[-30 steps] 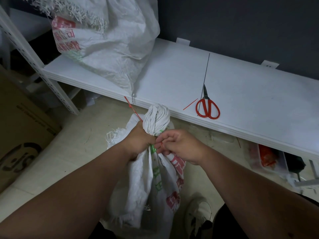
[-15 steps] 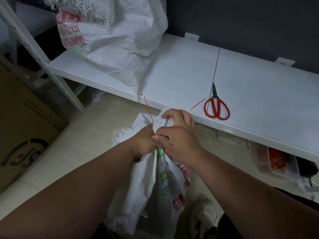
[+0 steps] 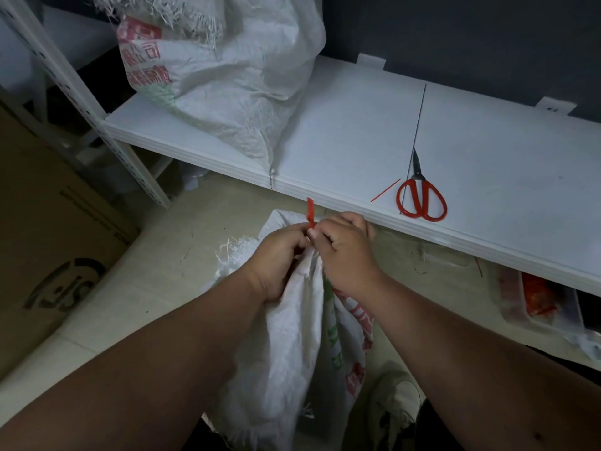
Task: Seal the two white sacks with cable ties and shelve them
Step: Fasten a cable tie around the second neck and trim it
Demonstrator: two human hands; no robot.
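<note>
One sack (image 3: 227,83) sat on the shelf (image 3: 357,131), scissors (image 3: 421,198) to its right. Another sack (image 3: 286,336) stood on the floor (image 3: 169,265) before the shelf.

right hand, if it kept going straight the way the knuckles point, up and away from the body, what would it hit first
Probably the front edge of the white shelf, just beyond the right hand, which pinches the red cable tie at the sack neck. Depth is unclear; it might pass under the edge.
</note>
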